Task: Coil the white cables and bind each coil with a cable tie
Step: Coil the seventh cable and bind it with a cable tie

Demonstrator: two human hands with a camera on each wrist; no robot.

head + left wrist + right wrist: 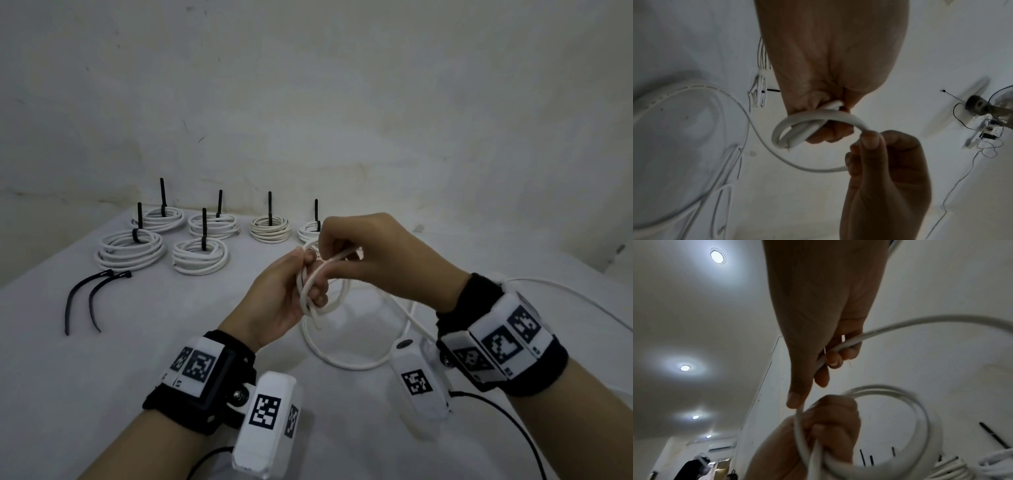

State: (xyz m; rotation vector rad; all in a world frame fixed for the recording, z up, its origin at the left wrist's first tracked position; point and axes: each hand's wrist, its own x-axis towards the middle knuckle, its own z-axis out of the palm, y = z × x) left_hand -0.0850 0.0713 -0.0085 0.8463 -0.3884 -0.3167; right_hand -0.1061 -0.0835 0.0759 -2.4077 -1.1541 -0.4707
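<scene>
My left hand (310,277) grips a small coil of white cable (323,301) above the middle of the white table (120,377). My right hand (325,248) pinches a strand of the same cable just above the coil and lays it against the left fingers. In the left wrist view the coil (797,125) loops out of the closed left hand (828,128), with the right fingertips (871,139) on the strand. The right wrist view shows the cable (920,410) running through my right hand (826,363). The cable's loose tail (342,363) curves over the table below both hands.
Several bound white coils (132,248) with upright black tie tails stand at the back left. Two loose black cable ties (80,301) lie at the left. A wall (308,102) closes the far edge of the table. Thin black wires (513,428) trail from the wrist cameras.
</scene>
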